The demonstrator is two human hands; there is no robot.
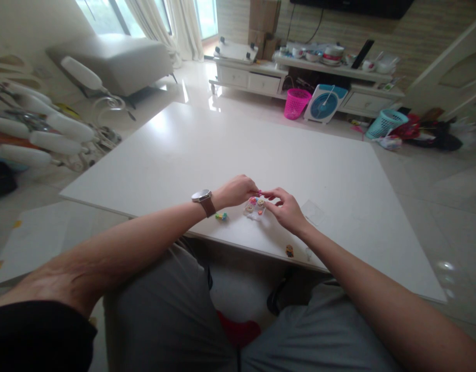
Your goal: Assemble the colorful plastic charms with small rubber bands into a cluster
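A small clear box (254, 211) with several colourful little pieces inside sits near the front edge of the white table (257, 150). My left hand (240, 190), below a wristwatch (201, 196), is closed on a small pink piece (260, 192) above the box's back edge. My right hand (283, 208) reaches in from the right; its fingers are bent, with the index fingertip by the pink piece and the thumb at the box's right side. Whether the right fingers grip anything is too small to tell.
A green and yellow piece (221, 216) lies left of the box. A clear flat lid (313, 212) is to the right. A yellow and dark figure (289, 251) and a small clear item (308, 253) lie near the front edge.
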